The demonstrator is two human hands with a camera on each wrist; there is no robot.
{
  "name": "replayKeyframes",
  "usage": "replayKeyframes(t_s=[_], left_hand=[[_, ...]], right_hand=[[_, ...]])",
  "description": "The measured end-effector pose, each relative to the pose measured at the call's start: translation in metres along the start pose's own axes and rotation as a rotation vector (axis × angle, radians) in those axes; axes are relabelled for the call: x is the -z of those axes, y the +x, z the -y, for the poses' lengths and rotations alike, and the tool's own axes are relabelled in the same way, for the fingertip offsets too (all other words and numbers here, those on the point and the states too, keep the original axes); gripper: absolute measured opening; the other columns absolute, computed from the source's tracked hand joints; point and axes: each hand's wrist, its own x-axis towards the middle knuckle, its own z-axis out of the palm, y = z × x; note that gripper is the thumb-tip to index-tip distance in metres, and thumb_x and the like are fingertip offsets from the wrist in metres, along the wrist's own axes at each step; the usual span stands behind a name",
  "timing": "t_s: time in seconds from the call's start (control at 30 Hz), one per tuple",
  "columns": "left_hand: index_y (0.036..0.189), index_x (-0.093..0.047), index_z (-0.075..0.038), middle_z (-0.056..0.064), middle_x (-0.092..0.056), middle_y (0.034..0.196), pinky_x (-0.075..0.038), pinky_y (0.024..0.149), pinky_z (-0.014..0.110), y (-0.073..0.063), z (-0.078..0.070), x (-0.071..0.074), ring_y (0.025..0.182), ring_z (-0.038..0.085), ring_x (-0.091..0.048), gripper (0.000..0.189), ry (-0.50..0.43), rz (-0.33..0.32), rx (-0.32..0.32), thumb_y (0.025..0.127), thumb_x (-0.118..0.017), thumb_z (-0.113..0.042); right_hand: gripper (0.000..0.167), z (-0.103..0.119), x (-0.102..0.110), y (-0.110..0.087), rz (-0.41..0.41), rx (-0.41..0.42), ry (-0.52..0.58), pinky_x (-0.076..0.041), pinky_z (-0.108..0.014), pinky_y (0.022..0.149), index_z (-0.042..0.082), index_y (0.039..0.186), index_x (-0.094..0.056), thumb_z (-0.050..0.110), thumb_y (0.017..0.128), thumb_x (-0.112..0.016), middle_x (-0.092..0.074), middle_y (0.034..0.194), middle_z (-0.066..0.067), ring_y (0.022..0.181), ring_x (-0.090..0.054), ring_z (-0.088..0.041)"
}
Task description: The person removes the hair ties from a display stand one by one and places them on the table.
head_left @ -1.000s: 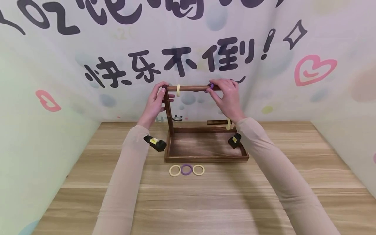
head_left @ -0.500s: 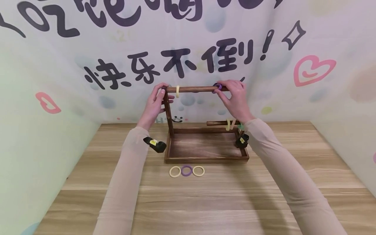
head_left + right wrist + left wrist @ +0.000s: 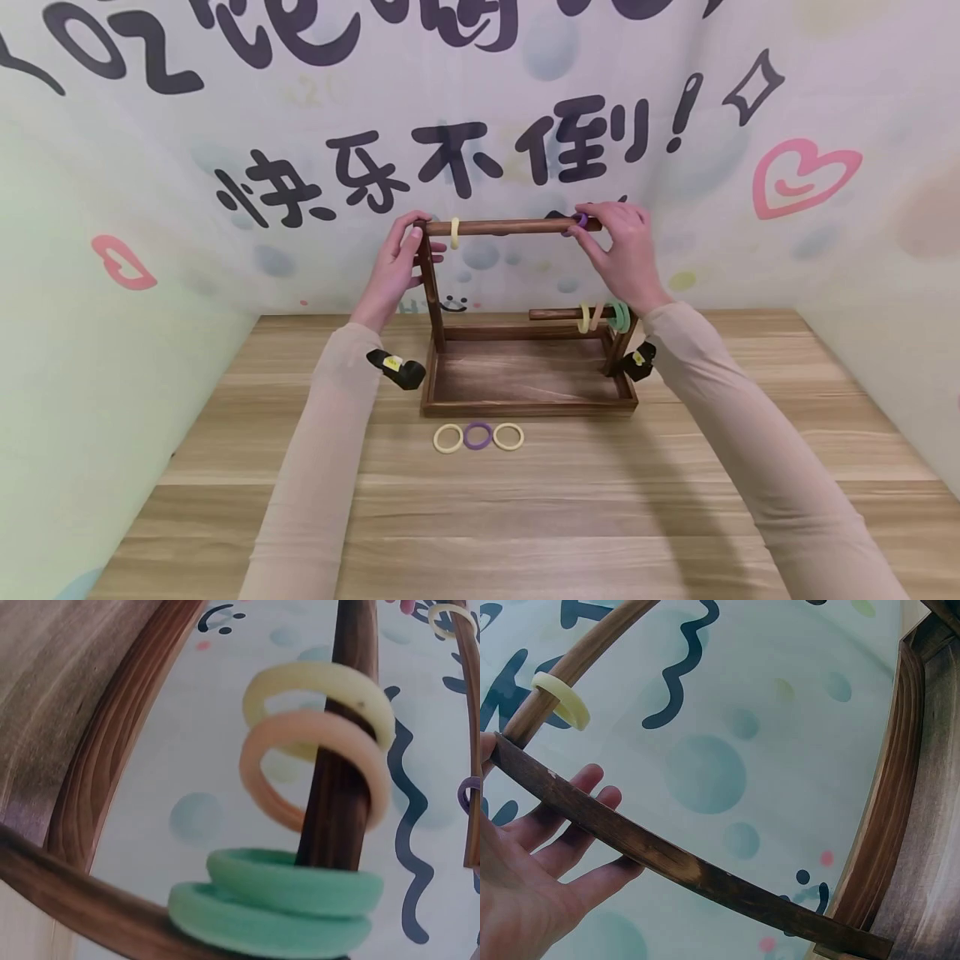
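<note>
My left hand [image 3: 392,271] grips the top of the left post [image 3: 431,292] of a dark wooden stand, its fingers behind the post in the left wrist view. My right hand [image 3: 621,250] pinches a purple ring [image 3: 581,220] near the right, free end of the upper bar [image 3: 517,227]. A pale yellow ring [image 3: 454,234] hangs on that bar close to the left post. Below, the shorter lower bar [image 3: 551,314] carries a yellow ring [image 3: 262,686], a peach ring [image 3: 255,761] and two green rings [image 3: 277,937], the green ones nearest its upright.
On the wooden table [image 3: 480,517], in front of the stand's tray base [image 3: 525,408], a cream ring [image 3: 447,438], another purple ring [image 3: 477,436] and another cream ring [image 3: 508,437] lie in a row. A printed cloth wall [image 3: 337,275] rises right behind the stand.
My right hand has moved rightward along the upper bar with the purple ring, uncovering the rings on the lower bar. The left hand stays at the post.
</note>
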Motion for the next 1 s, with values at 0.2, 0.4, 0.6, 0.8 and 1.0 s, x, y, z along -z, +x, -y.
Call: replayKeyframes(t_s=[0.2, 0.4, 0.6, 0.8, 1.0], left_hand=[[0.135, -0.044, -0.022, 0.021, -0.061, 0.117, -0.047, 0.086, 0.052, -0.001, -0.001, 0.0, 0.113, 0.042, -0.055, 0.032, 0.002, 0.009, -0.004, 0.106, -0.035, -0.031], [0.136, -0.044, -0.022, 0.021, -0.061, 0.118, -0.047, 0.084, 0.05, 0.0, -0.002, -0.001, 0.114, 0.042, -0.054, 0.032, 0.003, 0.012, 0.004, 0.106, -0.034, -0.03], [0.134, -0.045, -0.024, 0.019, -0.062, 0.117, -0.046, 0.081, 0.047, 0.001, 0.0, 0.0, 0.112, 0.038, -0.056, 0.031, 0.012, 0.01, 0.005, 0.106, -0.034, -0.031], [0.134, -0.045, -0.024, 0.019, -0.062, 0.116, -0.046, 0.081, 0.047, 0.0, -0.001, 0.0, 0.112, 0.038, -0.057, 0.03, 0.005, 0.01, 0.005, 0.106, -0.034, -0.031], [0.134, -0.044, -0.023, 0.019, -0.062, 0.117, -0.046, 0.08, 0.047, -0.001, -0.001, 0.0, 0.113, 0.04, -0.055, 0.03, 0.009, 0.009, 0.011, 0.106, -0.033, -0.03]], right_hand=[[0.029, -0.007, 0.007, -0.002, -0.007, -0.06, 0.0, -0.029, -0.04, 0.091, -0.003, 0.112, -0.068, 0.009, 0.086, -0.074, -0.069, 0.105, -0.016, 0.097, -0.058, -0.033], [0.03, -0.013, 0.014, -0.008, -0.001, -0.111, -0.005, -0.029, -0.039, 0.092, -0.003, 0.113, -0.067, 0.009, 0.086, -0.073, -0.068, 0.108, -0.017, 0.1, -0.058, -0.034], [0.029, -0.019, 0.021, -0.012, -0.008, -0.177, -0.019, -0.029, -0.039, 0.091, -0.001, 0.114, -0.067, 0.01, 0.088, -0.072, -0.068, 0.11, -0.018, 0.105, -0.057, -0.035], [0.028, -0.022, 0.027, -0.016, -0.043, -0.196, 0.001, -0.031, -0.04, 0.09, -0.004, 0.111, -0.067, 0.008, 0.087, -0.072, -0.068, 0.109, -0.019, 0.101, -0.057, -0.037], [0.028, -0.023, 0.032, -0.023, -0.063, -0.186, 0.029, -0.035, -0.04, 0.092, -0.006, 0.111, -0.067, 0.005, 0.087, -0.072, -0.068, 0.108, -0.02, 0.1, -0.057, -0.036]])
